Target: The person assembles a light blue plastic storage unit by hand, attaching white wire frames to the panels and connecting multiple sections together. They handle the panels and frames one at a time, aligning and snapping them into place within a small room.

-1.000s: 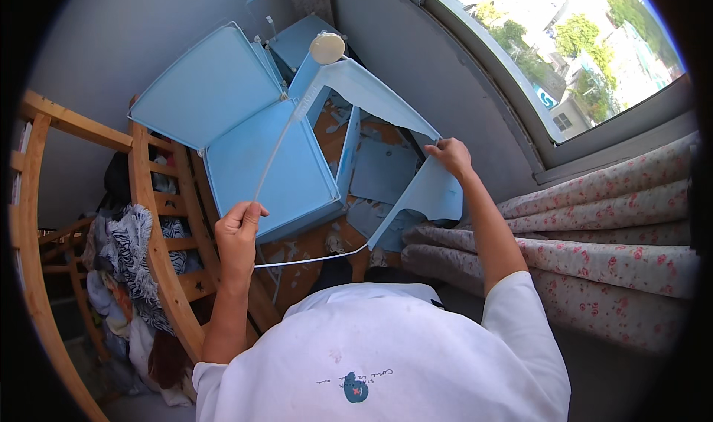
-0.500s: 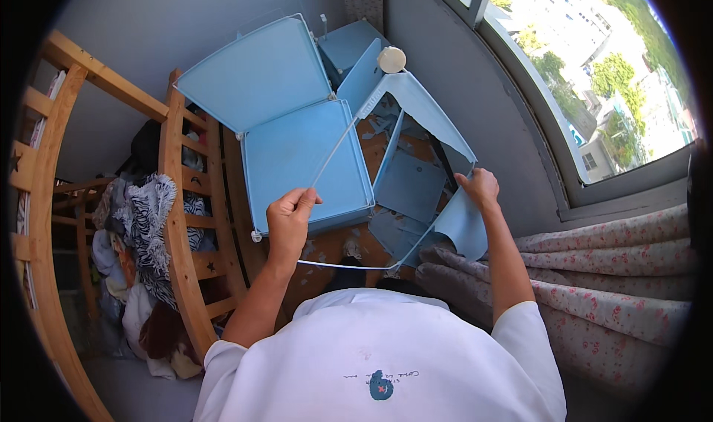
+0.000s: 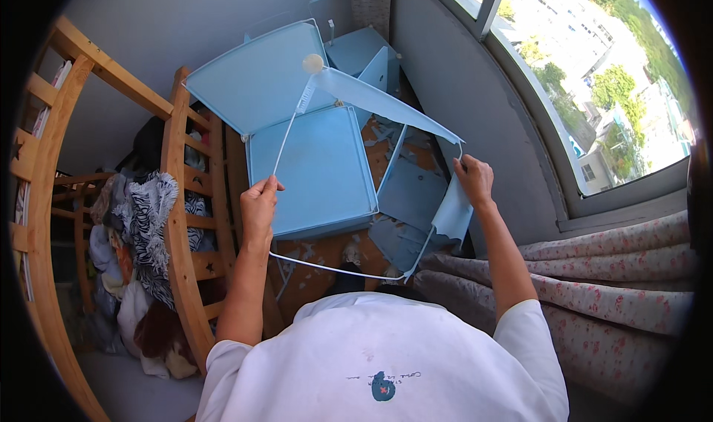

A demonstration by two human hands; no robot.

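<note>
Daylight came from the window (image 3: pixel 594 88) at upper right; the view outside was very bright, near washed out. Interior lit evenly, moderately bright, with soft shadows. The blue panels (image 3: pixel 312 169) caught flat light, no hard glare. The clothes heap (image 3: pixel 134 258) behind the wooden rail (image 3: pixel 182 221) sat in dimmer shade. Focus was sharp at centre. Strong fisheye bend: rail and window frame curved toward the rim. Black vignette filled all four corners. No motion blur seen on either hand.
</note>
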